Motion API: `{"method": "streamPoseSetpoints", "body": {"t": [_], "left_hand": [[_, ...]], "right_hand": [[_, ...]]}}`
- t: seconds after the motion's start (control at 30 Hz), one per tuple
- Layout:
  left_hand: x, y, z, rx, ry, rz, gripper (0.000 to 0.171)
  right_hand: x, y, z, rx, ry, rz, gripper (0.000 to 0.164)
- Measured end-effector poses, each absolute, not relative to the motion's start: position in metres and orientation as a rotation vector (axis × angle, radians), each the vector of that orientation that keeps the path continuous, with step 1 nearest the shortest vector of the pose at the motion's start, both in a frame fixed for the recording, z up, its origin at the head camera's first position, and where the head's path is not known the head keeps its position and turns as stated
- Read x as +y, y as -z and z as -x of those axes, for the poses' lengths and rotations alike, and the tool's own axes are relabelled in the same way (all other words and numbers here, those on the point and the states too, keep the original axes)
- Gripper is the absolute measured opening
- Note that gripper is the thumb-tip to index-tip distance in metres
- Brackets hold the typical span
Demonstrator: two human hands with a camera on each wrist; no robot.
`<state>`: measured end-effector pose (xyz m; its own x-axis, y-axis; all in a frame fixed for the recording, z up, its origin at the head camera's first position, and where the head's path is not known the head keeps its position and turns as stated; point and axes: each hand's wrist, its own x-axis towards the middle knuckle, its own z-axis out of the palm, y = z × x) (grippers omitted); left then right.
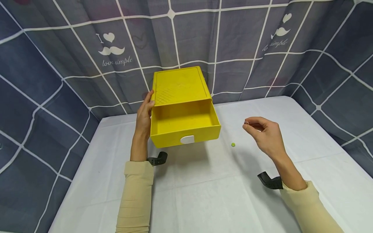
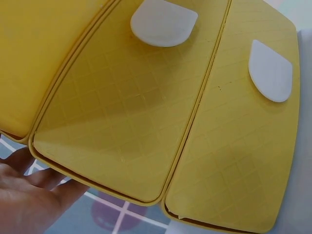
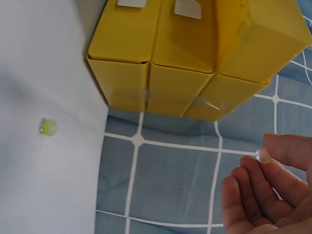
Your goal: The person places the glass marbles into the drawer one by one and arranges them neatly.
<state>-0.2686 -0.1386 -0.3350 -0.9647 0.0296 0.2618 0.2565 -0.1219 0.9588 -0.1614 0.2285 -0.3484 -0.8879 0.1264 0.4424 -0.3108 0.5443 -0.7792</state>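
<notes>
A yellow drawer unit stands at the back of the table, its top drawer pulled out and showing a bare inside. My left hand rests against the unit's left side, fingers fairly straight. In the left wrist view, that hand touches the unit's edge beside the lower drawers, which are closed. To the right of the unit, my right hand is raised and pinches a small clear piece between thumb and fingertips; its exact kind is unclear. A small yellow-green piece lies on the table between hand and unit.
A white cloth covers the table. Behind it and at both sides hangs a dark checked curtain with white lines. White tabs mark the drawer fronts. Black wrist mounts stick out from both wrists.
</notes>
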Motion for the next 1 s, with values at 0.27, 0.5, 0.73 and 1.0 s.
{"method": "streamPoseSetpoints", "body": {"t": [0.27, 0.5, 0.73, 1.0], "left_hand": [[-0.139, 0.336, 0.269, -1.969, 2.228, 0.331, 0.059], [-0.139, 0.336, 0.27, -1.966, 2.231, 0.341, 0.059], [-0.138, 0.337, 0.271, -1.961, 2.234, 0.383, 0.061], [-0.14, 0.336, 0.269, -1.983, 2.211, 0.334, 0.06]], "right_hand": [[0.229, 0.341, 0.159, -2.312, -1.299, -0.152, 0.022], [0.227, 0.34, 0.158, -2.299, -1.311, -0.16, 0.02], [0.218, 0.333, 0.157, -2.25, -1.333, -0.234, 0.02], [0.192, 0.317, 0.163, -2.203, -1.405, -0.349, 0.018]]}}
